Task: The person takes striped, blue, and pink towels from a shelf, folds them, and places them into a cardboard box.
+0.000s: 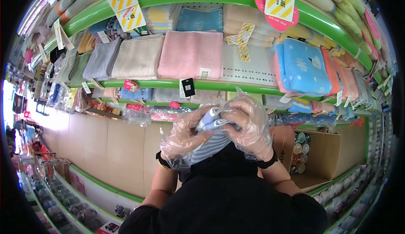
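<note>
Both hands wear clear, loose plastic gloves. Between them, close to my chest, is a folded towel (207, 148) with blue and white stripes. My left hand (185, 133) is closed on its left side, thumb along the cloth. The fingers of my right hand (248, 123) curl over the folded upper right edge. Part of the towel is hidden by the hands. Ahead on the green-edged shelf, a pink towel (192, 54) lies folded beside a cream towel (138, 58).
A blue patterned towel (304, 65) sits at the shelf's right. Striped price tags (243, 42) hang over the white shelf board (249, 67). An opened cardboard box (322, 156) with several round containers stands on the floor to my right. Low shelves of goods run behind me.
</note>
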The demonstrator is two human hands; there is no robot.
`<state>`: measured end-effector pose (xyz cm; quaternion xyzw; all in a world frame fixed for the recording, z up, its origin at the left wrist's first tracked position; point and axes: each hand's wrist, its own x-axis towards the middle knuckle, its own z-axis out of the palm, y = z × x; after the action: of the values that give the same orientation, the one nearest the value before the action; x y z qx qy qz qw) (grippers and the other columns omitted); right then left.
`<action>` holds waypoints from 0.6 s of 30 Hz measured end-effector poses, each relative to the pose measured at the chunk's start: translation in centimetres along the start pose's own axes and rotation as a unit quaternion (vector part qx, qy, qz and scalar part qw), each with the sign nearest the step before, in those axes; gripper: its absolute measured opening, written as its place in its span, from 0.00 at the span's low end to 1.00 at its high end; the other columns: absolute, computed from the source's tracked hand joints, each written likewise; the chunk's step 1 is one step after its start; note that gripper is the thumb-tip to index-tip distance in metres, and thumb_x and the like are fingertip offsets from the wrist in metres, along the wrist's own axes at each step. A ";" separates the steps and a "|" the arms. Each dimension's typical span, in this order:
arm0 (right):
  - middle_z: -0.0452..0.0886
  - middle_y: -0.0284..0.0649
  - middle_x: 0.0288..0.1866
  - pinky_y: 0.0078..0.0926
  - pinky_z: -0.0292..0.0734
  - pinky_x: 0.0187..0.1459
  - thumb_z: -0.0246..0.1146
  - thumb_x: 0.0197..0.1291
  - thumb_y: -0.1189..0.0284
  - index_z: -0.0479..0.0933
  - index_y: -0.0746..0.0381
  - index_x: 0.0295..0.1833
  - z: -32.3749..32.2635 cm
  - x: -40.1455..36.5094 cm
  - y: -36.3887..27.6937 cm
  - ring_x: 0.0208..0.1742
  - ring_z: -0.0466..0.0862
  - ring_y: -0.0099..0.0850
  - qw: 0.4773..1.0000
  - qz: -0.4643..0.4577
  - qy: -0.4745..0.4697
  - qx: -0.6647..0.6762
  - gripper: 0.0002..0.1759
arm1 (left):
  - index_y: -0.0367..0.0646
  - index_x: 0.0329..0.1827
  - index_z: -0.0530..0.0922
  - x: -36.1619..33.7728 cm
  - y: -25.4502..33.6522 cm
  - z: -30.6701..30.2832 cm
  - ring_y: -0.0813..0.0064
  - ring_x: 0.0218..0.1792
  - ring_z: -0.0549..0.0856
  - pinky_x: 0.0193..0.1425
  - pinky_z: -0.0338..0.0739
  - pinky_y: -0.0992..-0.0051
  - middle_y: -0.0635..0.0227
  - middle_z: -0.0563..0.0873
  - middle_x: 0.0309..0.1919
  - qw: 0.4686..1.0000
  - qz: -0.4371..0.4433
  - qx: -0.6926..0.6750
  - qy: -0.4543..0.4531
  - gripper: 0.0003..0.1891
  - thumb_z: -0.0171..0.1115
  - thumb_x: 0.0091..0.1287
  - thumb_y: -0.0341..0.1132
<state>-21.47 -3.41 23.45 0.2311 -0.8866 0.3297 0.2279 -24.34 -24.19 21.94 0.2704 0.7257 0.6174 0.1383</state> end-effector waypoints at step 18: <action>0.81 0.37 0.35 0.46 0.73 0.60 0.70 0.39 0.78 0.82 0.56 0.33 -0.3 0.6 -1.2 0.42 0.82 0.42 0.997 0.026 0.074 0.023 0.11 | 0.33 0.51 0.76 0.6 0.8 0.5 0.47 0.33 0.79 0.37 0.73 0.60 0.49 0.82 0.32 0.955 0.145 0.239 0.100 0.14 0.60 0.64 0.28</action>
<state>-21.23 -4.13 24.57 0.1884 -0.8652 0.3718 0.2788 -24.41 -23.38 22.72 0.3342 0.8153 0.4632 -0.0948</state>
